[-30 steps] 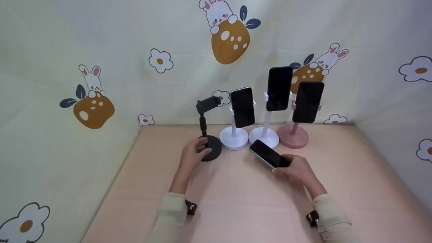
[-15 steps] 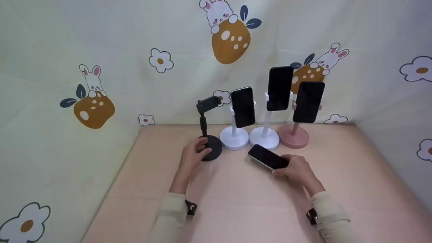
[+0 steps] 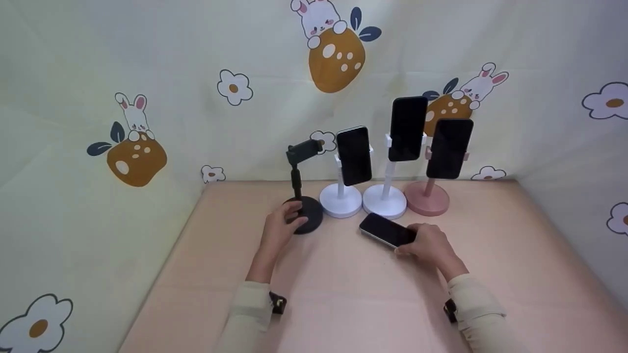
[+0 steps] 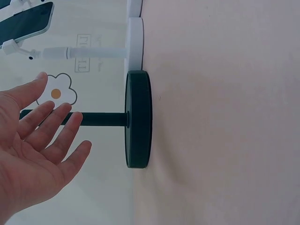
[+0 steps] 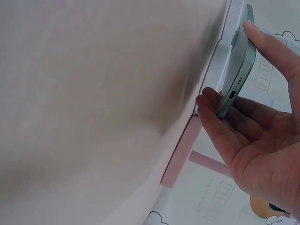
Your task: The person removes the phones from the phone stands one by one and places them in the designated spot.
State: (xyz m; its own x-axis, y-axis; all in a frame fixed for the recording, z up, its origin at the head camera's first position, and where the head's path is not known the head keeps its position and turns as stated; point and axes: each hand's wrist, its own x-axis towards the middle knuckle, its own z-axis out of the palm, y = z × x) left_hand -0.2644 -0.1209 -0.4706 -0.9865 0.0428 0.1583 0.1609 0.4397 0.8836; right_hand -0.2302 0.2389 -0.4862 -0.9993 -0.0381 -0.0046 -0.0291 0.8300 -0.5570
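Note:
In the head view a mobile phone (image 3: 385, 229) with a dark screen lies nearly flat, face up, low over the table. My right hand (image 3: 431, 243) pinches its near end between thumb and fingers. Seen from the right wrist, the phone (image 5: 236, 77) shows its pale green edge and charging port, with its back toward the table. On the left stands a black phone stand (image 3: 310, 215), its tilted holder bearing no phone. My left hand (image 3: 279, 228) is beside its post, and the left wrist view shows the fingers (image 4: 65, 145) loosely spread, not wrapped around it.
Right of the black stand are two white phone stands (image 3: 340, 202) and a pink one (image 3: 427, 200), bases close together. Each bears an upright phone (image 3: 354, 156). The pink table (image 3: 338, 294) meets a patterned cloth wall (image 3: 265, 127) behind the stands.
My right hand has lowered the phone toward the table and tipped its far end down, with a slight shift left. The left hand and the stands stay where they were.

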